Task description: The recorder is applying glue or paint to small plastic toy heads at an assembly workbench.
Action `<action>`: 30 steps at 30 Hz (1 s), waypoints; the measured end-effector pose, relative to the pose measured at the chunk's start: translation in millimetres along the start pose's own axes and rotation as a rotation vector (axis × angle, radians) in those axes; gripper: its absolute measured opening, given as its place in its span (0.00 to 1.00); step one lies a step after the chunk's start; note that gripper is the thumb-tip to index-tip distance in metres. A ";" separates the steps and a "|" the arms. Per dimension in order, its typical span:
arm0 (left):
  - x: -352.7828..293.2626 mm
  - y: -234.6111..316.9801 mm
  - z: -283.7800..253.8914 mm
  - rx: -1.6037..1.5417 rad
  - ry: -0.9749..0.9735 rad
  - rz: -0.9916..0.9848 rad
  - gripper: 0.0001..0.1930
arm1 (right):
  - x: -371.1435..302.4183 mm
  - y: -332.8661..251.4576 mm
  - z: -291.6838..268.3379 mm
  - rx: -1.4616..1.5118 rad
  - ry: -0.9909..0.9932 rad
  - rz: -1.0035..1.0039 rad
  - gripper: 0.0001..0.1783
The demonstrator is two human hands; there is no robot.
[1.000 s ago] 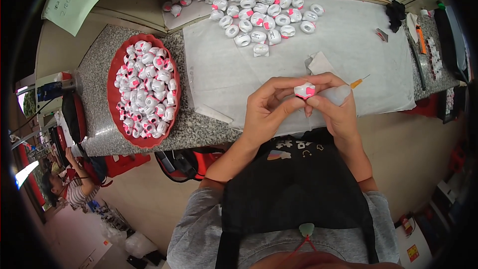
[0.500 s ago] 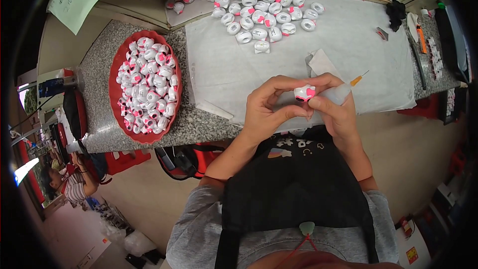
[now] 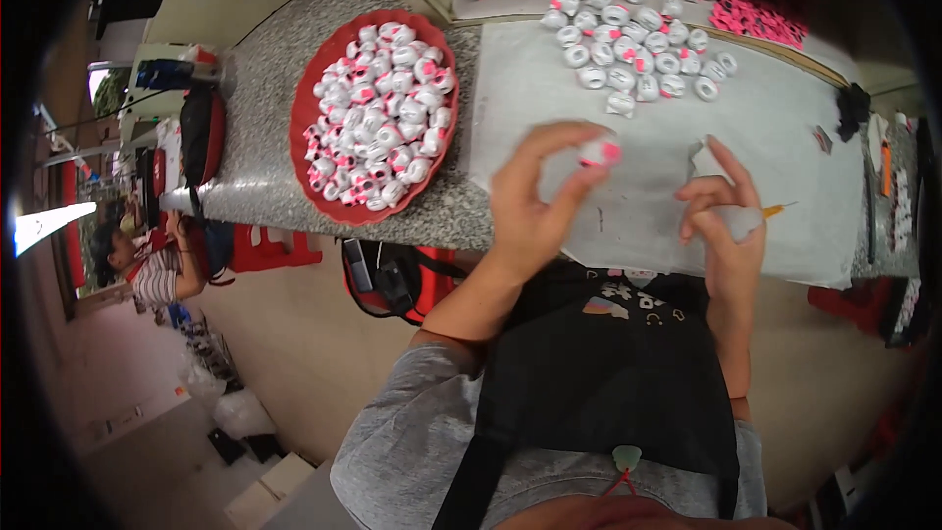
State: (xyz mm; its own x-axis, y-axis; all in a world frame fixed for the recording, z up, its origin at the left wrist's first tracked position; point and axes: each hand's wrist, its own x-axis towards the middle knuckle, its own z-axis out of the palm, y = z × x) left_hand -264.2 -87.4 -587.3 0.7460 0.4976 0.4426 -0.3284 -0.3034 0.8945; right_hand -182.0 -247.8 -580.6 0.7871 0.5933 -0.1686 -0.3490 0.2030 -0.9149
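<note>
White-and-pink rounded piece [image 3: 601,149]: your left fingers [image 3: 557,140] are pinching it, apparently for placing, needing gentle release; right fingers [image 3: 734,167] are curling round a translucent bottle [image 3: 739,224].

A small-parts workshop (another person [image 3: 157,281] beyond), with many similar white pieces [image 3: 377,122] in a red tray [image 3: 302,120].

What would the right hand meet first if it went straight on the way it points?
The right hand would probably meet the loose white toys ahead first; its height above the paper is unclear.
</note>
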 end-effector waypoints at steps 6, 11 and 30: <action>33.4 8.7 -77.3 0.988 0.341 0.131 0.20 | 6.6 -1.3 -25.4 -0.114 0.161 -0.228 0.27; 61.2 -3.5 11.0 0.722 -0.358 0.274 0.13 | -2.1 -1.5 -27.6 -0.071 0.049 -0.229 0.17; 18.8 0.9 53.3 -0.766 -0.140 -0.657 0.16 | -13.6 -22.8 -40.8 -0.009 0.215 -0.504 0.18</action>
State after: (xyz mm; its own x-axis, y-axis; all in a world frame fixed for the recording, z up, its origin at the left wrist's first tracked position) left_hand -219.5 -121.6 -581.5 0.9574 0.2639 -0.1176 -0.0758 0.6219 0.7794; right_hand -164.0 -292.2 -572.3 0.9421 0.2518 0.2213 0.1019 0.4139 -0.9046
